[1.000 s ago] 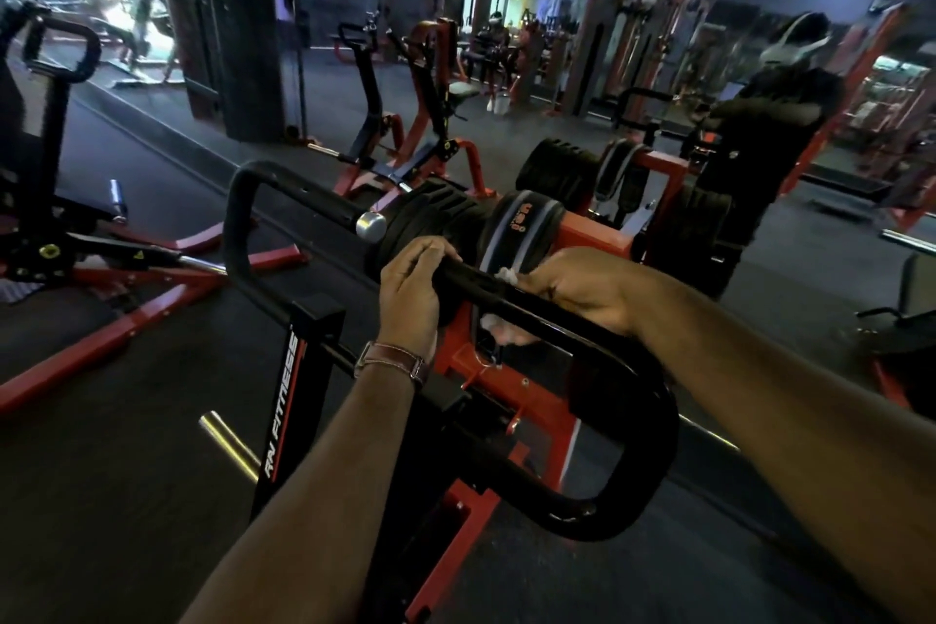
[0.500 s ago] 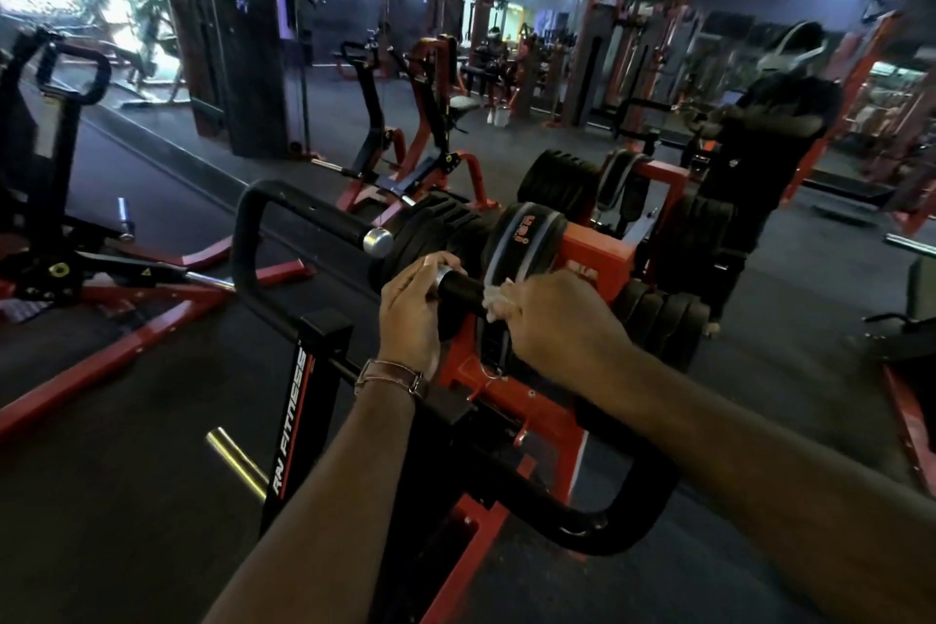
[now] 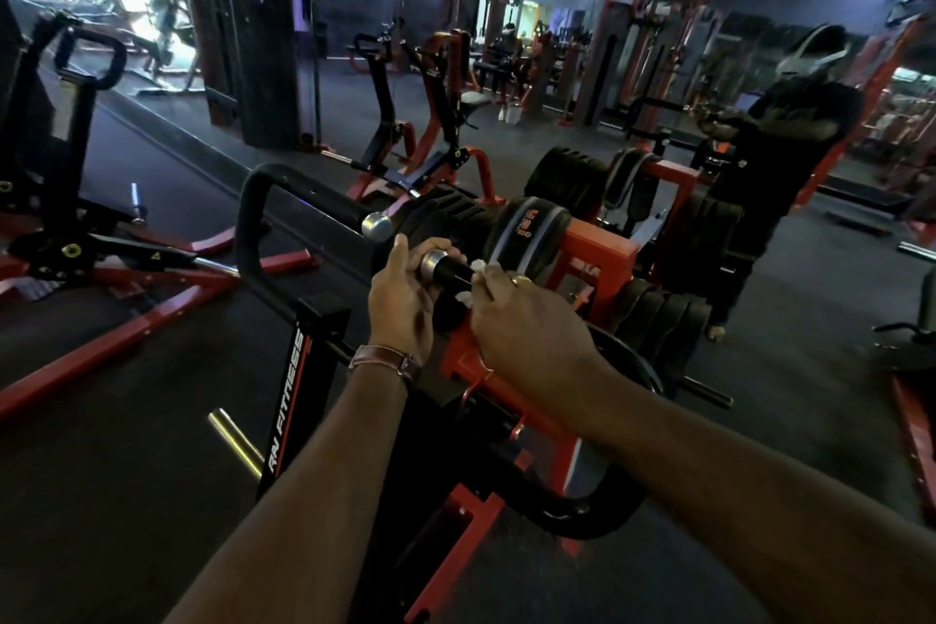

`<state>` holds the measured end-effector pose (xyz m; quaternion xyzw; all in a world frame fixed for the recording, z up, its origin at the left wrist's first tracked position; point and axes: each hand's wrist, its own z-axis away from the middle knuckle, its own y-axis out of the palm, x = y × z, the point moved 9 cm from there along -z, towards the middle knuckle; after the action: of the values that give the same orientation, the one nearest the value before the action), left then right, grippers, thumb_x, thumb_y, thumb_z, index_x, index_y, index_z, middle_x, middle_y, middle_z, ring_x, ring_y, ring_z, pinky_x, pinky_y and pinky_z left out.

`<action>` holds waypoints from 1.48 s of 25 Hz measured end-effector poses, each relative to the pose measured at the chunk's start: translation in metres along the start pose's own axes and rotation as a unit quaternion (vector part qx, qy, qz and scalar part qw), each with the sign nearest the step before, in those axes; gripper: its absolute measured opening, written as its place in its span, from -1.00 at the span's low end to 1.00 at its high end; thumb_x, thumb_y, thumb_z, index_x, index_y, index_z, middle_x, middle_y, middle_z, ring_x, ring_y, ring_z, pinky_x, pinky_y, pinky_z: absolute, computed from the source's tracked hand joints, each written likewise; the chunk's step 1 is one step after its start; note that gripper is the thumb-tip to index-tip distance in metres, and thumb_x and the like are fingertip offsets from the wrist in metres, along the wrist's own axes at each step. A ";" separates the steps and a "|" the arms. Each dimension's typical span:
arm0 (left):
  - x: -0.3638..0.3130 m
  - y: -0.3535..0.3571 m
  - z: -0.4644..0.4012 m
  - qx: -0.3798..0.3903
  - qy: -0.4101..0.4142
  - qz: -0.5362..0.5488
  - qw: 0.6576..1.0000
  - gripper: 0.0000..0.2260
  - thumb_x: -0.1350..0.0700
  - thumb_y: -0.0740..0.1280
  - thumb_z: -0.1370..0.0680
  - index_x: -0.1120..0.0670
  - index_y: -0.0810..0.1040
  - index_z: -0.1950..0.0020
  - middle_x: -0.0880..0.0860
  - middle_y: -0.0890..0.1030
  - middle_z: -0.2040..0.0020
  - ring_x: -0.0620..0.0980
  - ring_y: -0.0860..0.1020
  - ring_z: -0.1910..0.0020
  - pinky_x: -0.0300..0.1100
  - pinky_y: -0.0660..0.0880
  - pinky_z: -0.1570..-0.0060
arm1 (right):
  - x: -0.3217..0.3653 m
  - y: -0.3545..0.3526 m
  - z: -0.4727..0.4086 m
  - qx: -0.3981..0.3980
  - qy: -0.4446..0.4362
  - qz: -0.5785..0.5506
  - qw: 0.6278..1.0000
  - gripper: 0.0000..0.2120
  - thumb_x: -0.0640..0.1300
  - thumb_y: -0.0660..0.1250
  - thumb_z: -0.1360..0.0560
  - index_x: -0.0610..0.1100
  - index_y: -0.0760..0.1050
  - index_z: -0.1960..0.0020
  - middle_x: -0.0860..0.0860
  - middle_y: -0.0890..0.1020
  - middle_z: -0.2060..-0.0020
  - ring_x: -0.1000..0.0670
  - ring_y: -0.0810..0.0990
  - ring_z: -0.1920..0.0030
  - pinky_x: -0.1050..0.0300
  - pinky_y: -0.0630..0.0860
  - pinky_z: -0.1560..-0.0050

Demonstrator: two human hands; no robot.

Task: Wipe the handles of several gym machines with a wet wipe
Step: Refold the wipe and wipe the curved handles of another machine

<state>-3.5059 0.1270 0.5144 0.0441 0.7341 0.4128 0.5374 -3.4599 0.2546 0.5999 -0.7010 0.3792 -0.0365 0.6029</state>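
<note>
A short black handle (image 3: 452,270) with a chrome end cap sticks out from a black and red machine in front of me. My left hand (image 3: 405,299) curls round the handle near its chrome end. My right hand (image 3: 527,319) grips the same handle a little further in, with a white wet wipe (image 3: 477,267) bunched under its fingers against the bar. A curved black padded handle loop (image 3: 253,223) runs to the left, and another loop (image 3: 597,517) bends below my right forearm.
Stacked black weight plates (image 3: 663,314) sit on the red frame right behind the handle. A chrome peg (image 3: 235,441) juts out low at the left. Red and black machines (image 3: 405,132) stand around on the dark floor. A mirror wall at the right shows a person's reflection (image 3: 790,137).
My right hand has slid leftward along the bar with the wipe, from the curved part up to the short end by my left hand. The view has shifted slightly.
</note>
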 end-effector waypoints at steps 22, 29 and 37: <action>0.000 0.002 0.016 0.005 -0.032 0.039 0.999 -0.33 -0.33 0.05 -0.63 0.21 0.62 -0.25 0.26 0.61 -0.25 0.18 0.59 -0.27 0.14 0.38 -0.43 | 0.024 0.004 -0.030 -0.016 -0.053 0.035 0.998 -0.56 -0.27 0.14 -0.63 -0.33 0.26 -0.49 -0.36 0.28 -0.46 -0.21 0.42 -0.42 0.03 0.55 -0.23; 0.002 0.001 0.017 0.015 -0.012 0.059 0.998 -0.35 -0.32 0.03 -0.64 0.18 0.48 -0.41 0.17 0.62 -0.29 0.10 0.56 -0.33 0.09 0.35 -0.46 | 0.027 0.004 -0.031 -0.036 -0.103 0.036 0.993 -0.53 -0.24 0.12 -0.65 -0.29 0.18 -0.54 -0.29 0.22 -0.51 -0.15 0.28 -0.51 0.08 0.36 -0.40; 0.036 -0.011 0.020 -0.069 0.020 0.006 0.997 -0.42 -0.27 -0.12 -0.66 0.02 0.54 -0.30 -0.05 0.68 -0.14 -0.14 0.61 -0.21 -0.08 0.46 -0.35 | 0.022 0.016 -0.104 0.097 -0.017 -0.150 0.984 -0.69 0.00 0.17 -0.63 -0.21 0.55 -0.10 -0.16 0.60 -0.07 -0.15 0.59 -0.05 0.03 0.45 0.11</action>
<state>-3.5003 0.1490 0.4785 0.0027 0.7142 0.4665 0.5218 -3.5053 0.1571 0.6054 -0.6887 0.2540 -0.1514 0.6620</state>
